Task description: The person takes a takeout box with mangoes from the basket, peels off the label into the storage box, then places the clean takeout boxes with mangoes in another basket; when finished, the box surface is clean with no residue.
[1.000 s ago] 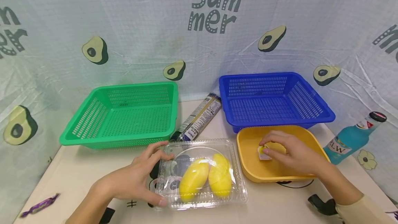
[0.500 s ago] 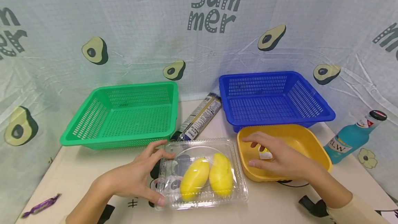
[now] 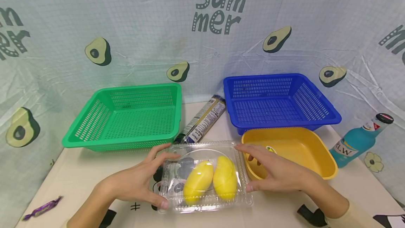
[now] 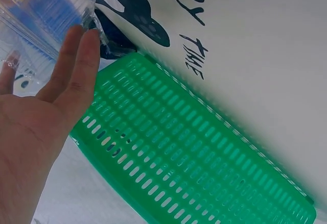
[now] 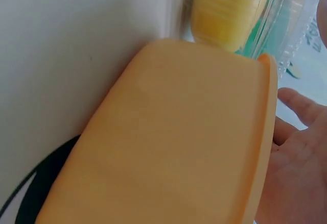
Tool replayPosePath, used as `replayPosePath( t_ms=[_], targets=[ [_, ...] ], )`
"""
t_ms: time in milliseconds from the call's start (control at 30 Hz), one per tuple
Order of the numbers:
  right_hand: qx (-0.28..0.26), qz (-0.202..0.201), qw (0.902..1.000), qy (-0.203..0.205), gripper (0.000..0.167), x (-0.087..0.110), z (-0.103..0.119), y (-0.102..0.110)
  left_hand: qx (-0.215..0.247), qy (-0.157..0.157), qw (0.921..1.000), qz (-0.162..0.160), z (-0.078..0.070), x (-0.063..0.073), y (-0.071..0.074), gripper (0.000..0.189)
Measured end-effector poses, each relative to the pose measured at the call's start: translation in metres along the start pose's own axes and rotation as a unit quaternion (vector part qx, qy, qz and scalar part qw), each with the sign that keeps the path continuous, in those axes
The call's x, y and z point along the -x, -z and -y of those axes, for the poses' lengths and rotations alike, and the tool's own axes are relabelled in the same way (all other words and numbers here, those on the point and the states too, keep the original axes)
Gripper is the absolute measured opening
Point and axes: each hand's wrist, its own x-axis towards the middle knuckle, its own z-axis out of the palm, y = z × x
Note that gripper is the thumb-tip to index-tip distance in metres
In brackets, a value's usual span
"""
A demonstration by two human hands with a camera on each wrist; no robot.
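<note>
A clear plastic clamshell box (image 3: 205, 208) with its lid down lies between my hands in the head view. Through it show two yellow mango-shaped fruits (image 3: 225, 178). My left hand (image 3: 134, 184) spans the box's left side, thumb by the front corner and forefinger over the back corner. On the opposite side, my right hand (image 3: 278, 171) has its forefinger at the back right corner and its thumb near the front right one. That hand reaches across the yellow basin (image 3: 303, 150) and mostly hides a small yellow-and-white item (image 3: 270, 149) inside it.
Behind the box stand a green basket (image 3: 126, 143) and a blue basket (image 3: 284, 123), with a printed tube (image 3: 204, 119) lying between them. A blue bottle (image 3: 352, 145) leans at the right. A purple wrapped candy (image 3: 42, 208) lies far left.
My right hand has let go of the small yellow-and-white item in the yellow basin and moved left to the box's right edge. My left hand has stayed at the box.
</note>
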Motion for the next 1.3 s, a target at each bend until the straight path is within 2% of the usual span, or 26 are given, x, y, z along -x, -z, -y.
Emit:
replayPosePath(
  t_ms=[333,667,833,1133,1233,1300],
  targets=[
    [0.003,0.026,0.9994,-0.023,0.126,0.002,0.006,-0.008,0.032,0.012,0.9994,0.011,0.0,0.002,-0.002,0.107],
    [0.027,0.024,0.9992,-0.018,0.125,0.001,0.008,-0.01,0.046,0.014,0.9988,0.013,0.0,0.004,-0.003,0.104],
    [0.035,0.027,0.9989,-0.015,0.121,0.0,0.007,-0.004,0.044,0.013,0.9989,0.007,0.0,0.002,-0.003,0.104],
    [0.011,0.053,0.9983,-0.022,0.112,-0.001,0.002,0.006,0.048,0.014,0.9988,0.005,-0.001,0.001,-0.002,0.103],
    [0.006,0.054,0.9984,-0.017,0.098,0.002,0.0,0.014,0.052,0.013,0.9986,0.005,-0.001,0.001,-0.002,0.102],
    [-0.003,0.044,0.999,-0.004,0.08,0.006,-0.004,0.022,0.055,0.014,0.9984,0.007,-0.002,0.001,-0.002,0.102]
  ],
)
